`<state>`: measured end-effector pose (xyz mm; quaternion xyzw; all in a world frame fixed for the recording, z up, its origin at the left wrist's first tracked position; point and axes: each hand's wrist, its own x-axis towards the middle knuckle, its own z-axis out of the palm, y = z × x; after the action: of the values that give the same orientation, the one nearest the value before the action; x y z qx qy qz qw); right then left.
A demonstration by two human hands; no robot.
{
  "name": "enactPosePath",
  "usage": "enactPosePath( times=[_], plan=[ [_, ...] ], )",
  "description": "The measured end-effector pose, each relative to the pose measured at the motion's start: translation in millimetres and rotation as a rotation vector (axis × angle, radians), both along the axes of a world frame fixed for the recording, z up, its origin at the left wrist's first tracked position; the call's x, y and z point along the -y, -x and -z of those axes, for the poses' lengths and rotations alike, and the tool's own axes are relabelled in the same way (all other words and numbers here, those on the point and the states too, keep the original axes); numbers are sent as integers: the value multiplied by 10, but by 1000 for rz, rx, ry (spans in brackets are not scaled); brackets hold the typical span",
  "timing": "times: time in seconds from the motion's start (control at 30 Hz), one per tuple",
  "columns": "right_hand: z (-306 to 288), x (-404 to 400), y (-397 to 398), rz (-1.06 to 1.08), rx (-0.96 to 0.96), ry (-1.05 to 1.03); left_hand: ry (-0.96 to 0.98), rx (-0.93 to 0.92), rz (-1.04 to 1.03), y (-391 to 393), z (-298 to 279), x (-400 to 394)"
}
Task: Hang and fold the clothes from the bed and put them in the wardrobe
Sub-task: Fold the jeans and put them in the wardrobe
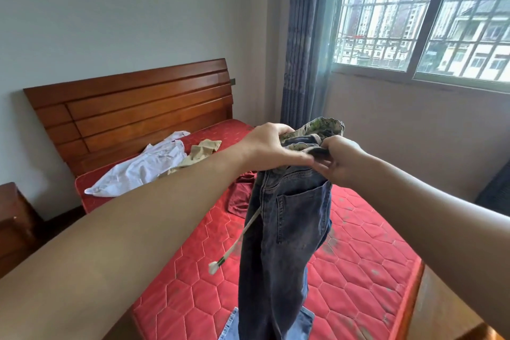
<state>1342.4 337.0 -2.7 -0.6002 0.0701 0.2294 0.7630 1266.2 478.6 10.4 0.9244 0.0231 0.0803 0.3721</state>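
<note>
Both hands, left hand (pixel 271 150) and right hand (pixel 340 159), pinch waistband of 1 dark jeans (pixel 284 229), hanging above bed (pixel 358 270). On mattress: 1 white shirt (pixel 140 168), 1 beige garment (pixel 200 153), 1 maroon garment (pixel 240 197).

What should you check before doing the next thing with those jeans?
1. Both hands on the waistband: left hand and right hand grip the dark jeans. Ok.
2. Jeans hanging straight: they hang down over the red mattress. Ok.
3. White drawstring tucked in: dangling loose. Not ok.
4. Hanger ready: none in view. Cannot tell.
5. Other clothes done: white shirt and beige garment lie on the bed. Not ok.
</note>
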Motion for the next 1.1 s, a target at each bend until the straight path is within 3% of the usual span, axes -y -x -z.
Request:
enactPosePath(
  times=[0.1, 0.27, 0.33, 0.63, 0.87, 0.97, 1.1],
  plan=[
    [28, 53, 1, -99, -5, 84, -198, 48, -22, 32, 34, 68],
    [-42, 377, -133, -499, 293, 942, -346, 92, 82, 53, 111, 58],
    [-83, 487, -193, -589, 274, 1084, -361, 136, 121, 56, 115, 28],
    [-332, 491, -388, -289, 481, 1070, -417, 181, 164, 58, -74, -104],
    [-886, 500, -204, -670, 466, 1424, -301, 198, 98, 8, -204, -251],
    [-1060, 548, -228, -690, 491, 1303, -106, 251, -16, -33, -297, -351],
    [-1249, 637, -350, -584, 477, 929, 168, 366, -102, -114, -487, -415]
  ],
)
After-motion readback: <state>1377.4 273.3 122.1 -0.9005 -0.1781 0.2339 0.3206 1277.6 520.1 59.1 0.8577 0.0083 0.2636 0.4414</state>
